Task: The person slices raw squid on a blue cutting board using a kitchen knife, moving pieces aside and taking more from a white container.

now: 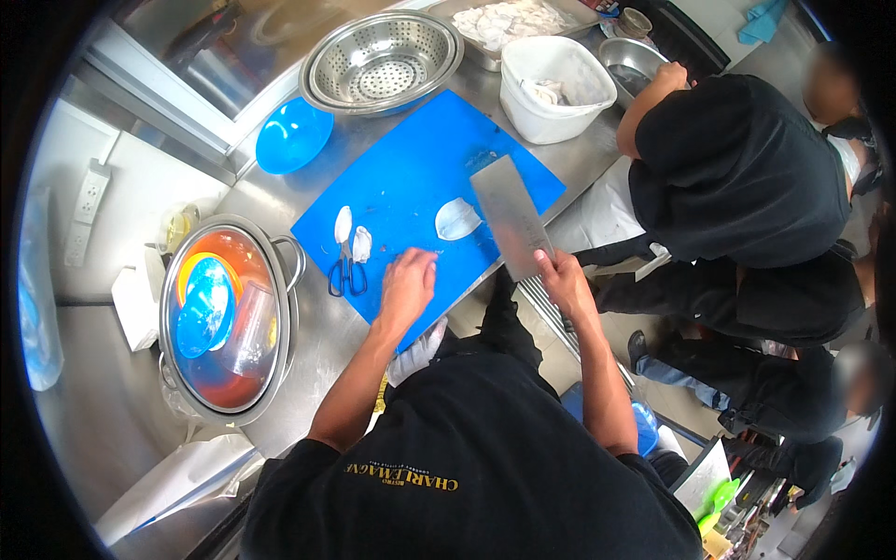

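My right hand [565, 281] grips a wide-bladed cleaver [509, 218], its blade raised over the right edge of a blue cutting board [413, 168]. A flat white piece of seafood, apparently squid [458, 219], lies on the board to the left of the blade. Low over the board's near part is my left hand [407, 285], fingers bent and a little blurred; its underside is hidden, so whether it holds anything is unclear. Dark-handled scissors [346, 271] rest left of that hand, with two small white pieces [343, 224] by their blades.
Behind the board stand a steel colander [381, 63], a blue bowl [294, 136], a white tub [556, 91] and a tray of white seafood [507, 24]. A steel basin [290, 336] holding bowls is at left. A co-worker [742, 168] stands close on the right, reaching to a metal bowl [630, 66].
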The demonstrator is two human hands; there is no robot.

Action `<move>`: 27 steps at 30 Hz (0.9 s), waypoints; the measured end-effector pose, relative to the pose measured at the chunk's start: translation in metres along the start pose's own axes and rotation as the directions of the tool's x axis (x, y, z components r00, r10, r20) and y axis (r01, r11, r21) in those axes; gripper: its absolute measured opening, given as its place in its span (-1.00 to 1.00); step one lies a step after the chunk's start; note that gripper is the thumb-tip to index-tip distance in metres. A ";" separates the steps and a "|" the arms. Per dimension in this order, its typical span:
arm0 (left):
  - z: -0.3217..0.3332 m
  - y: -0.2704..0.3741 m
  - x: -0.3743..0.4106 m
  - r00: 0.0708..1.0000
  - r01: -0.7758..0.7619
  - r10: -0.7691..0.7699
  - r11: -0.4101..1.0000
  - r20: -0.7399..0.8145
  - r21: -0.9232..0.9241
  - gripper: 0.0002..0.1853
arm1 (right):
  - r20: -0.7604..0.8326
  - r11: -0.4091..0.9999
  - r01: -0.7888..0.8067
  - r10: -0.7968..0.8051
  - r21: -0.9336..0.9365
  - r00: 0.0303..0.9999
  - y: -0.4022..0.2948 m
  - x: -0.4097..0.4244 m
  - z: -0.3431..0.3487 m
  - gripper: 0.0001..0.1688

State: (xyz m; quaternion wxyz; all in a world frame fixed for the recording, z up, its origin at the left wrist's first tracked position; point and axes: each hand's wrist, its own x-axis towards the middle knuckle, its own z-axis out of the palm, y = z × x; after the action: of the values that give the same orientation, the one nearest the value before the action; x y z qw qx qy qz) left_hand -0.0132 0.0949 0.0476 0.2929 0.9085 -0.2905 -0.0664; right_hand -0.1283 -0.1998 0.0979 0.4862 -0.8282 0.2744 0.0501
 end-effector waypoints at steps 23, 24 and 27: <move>0.008 -0.020 0.011 0.922 0.008 -0.091 0.976 -0.377 -0.215 -0.49 | -0.051 0.641 0.323 -0.494 -0.697 0.868 0.007 -0.013 0.095 -0.20; 0.001 -0.019 0.012 0.909 0.012 -0.114 0.969 -0.401 -0.248 -0.50 | -0.007 0.589 0.338 -0.504 -0.735 0.863 0.007 -0.022 0.106 -0.15; -0.014 -0.019 0.009 0.889 0.006 -0.138 0.957 -0.437 -0.290 -0.51 | 0.081 0.630 0.342 -0.405 -0.697 0.911 0.021 -0.048 0.133 -0.04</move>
State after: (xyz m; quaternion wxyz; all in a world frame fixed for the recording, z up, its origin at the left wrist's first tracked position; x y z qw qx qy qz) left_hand 0.0078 0.1090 0.0490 0.4756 0.8582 -0.1678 0.0957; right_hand -0.1554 -0.0770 0.0286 0.1250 -0.9890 0.0773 0.0133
